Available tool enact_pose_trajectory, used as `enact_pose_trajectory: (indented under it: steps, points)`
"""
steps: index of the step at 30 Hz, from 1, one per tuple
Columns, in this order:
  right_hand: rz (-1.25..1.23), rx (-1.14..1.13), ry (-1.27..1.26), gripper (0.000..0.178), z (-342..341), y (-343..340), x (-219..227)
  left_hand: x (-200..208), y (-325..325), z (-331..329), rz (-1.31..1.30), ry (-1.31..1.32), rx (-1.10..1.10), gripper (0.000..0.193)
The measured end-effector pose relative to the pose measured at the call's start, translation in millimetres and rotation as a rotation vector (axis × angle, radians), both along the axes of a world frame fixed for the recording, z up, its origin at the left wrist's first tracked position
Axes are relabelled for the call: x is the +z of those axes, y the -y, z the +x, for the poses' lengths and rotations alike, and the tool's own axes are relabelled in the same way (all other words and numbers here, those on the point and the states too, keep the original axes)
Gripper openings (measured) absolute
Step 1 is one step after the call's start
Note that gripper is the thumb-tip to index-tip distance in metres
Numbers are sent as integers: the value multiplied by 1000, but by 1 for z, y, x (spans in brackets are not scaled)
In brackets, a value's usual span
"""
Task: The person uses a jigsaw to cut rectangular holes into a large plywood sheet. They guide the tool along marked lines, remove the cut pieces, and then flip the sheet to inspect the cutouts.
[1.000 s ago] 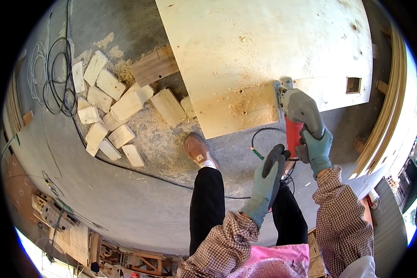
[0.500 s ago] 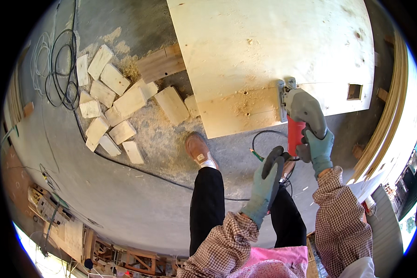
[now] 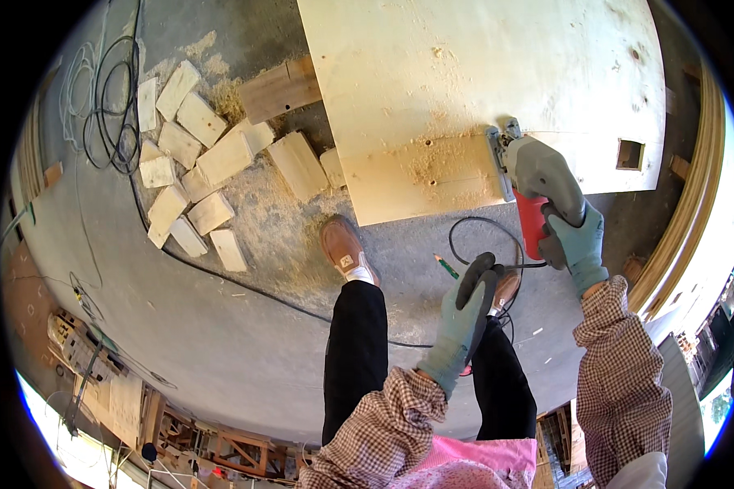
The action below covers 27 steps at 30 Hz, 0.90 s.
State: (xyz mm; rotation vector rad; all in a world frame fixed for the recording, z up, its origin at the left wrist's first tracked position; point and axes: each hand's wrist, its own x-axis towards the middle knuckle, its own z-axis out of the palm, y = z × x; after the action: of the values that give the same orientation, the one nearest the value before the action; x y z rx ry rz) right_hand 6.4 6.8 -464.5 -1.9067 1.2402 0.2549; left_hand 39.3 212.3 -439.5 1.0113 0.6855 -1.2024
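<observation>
Evidently gripping the red-and-grey saw by its handle with the fingers of the right hand, probably to steady its metal base on the wooden board at the near edge. Holding the left hand off the board, apparently closed around a green pencil, perhaps for distance from the cutting end. Standing amid sawdust, wood blocks scattered at left, and a black cord looped beside the right shoe, possibly a snag.
</observation>
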Motion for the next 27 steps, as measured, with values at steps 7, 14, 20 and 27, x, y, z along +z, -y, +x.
enact_pose_trajectory:
  steps: [7, 14, 20, 27]
  points:
    - [-83, 204, -18, 40, -1, 27, 11, 1, 3, -7, -3, 7, -26, 43]
    - [83, 195, 14, 36, -9, 41, 50, -2, 1, -17, -9, 75, -75, 46]
    - [-193, 608, 73, 39, -24, 49, 72, -2, 1, -22, -6, 62, -100, 48]
    - [-114, 766, 85, 38, -37, 61, 69, 2, 6, -25, -22, -1, -45, 40]
